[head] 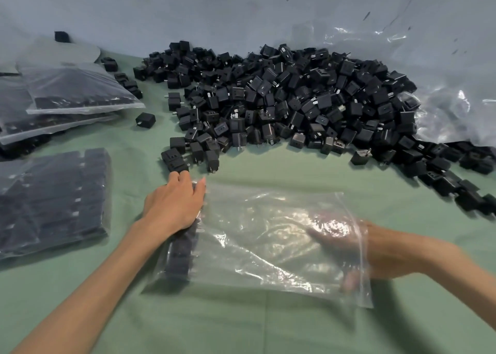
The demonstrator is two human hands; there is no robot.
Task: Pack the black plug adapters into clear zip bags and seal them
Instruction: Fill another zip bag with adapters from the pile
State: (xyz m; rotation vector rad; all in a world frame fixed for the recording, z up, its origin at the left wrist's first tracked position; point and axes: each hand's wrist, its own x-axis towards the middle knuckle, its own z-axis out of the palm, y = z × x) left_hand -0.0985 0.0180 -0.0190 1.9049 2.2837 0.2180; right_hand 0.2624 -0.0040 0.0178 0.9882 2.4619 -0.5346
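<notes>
A clear zip bag (268,246) lies flat on the green table in front of me, its zip mouth at the right. A short row of black plug adapters (181,257) stands inside along its left, closed end. My left hand (174,206) rests on the bag's left end, over the top of that row, fingers fairly straight. My right hand (357,249) reaches into the bag's mouth, fingers extended and blurred behind the plastic. A big heap of loose black adapters (295,103) covers the table behind the bag.
Filled bags of adapters lie at the left: one flat (51,200), several stacked behind it (72,90). A large crumpled clear plastic sheet (442,85) sits at the back right. Loose adapters (456,181) trail down the right edge. A pale wall stands behind.
</notes>
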